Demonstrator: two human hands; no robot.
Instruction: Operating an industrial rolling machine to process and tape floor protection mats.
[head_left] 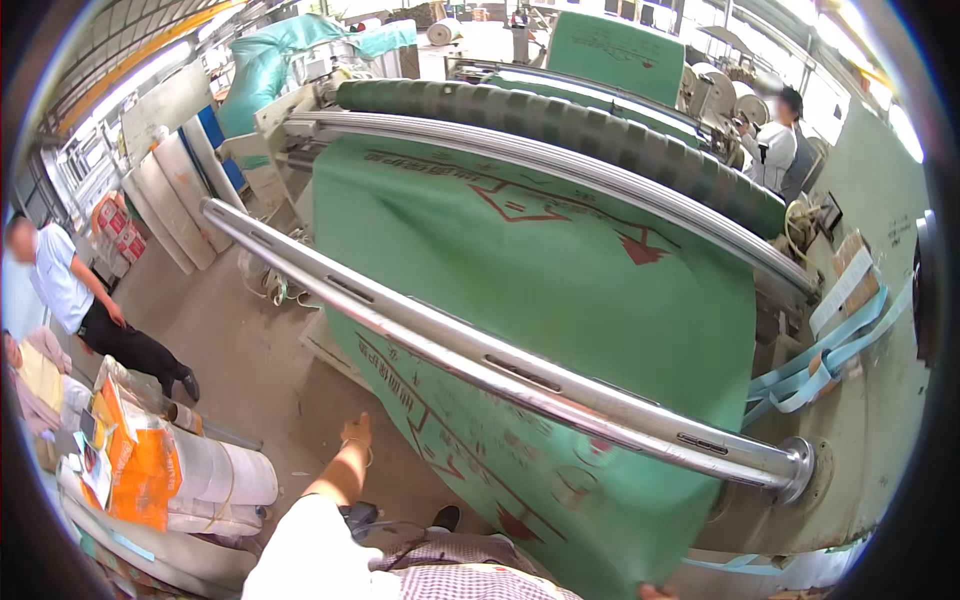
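Note:
A wide green sheet [640,320] with dark red print comes down from the machine, passes behind a long metal bar [480,355] and hangs toward me. Its lower end narrows to a corner at the bottom of the view. There my right hand [655,592] is closed on the sheet's edge, mostly cut off by the frame. My left hand [357,432] reaches forward beside the sheet's left edge, apart from it, fingers stretched out with nothing in them.
A dark striped roller [560,125] and metal rails [560,180] cross the machine. Light blue straps [820,370] hang at right. Wrapped rolls [225,470] lie at left. One person [75,285] walks at left, another sits below; a third [775,145] stands behind the machine.

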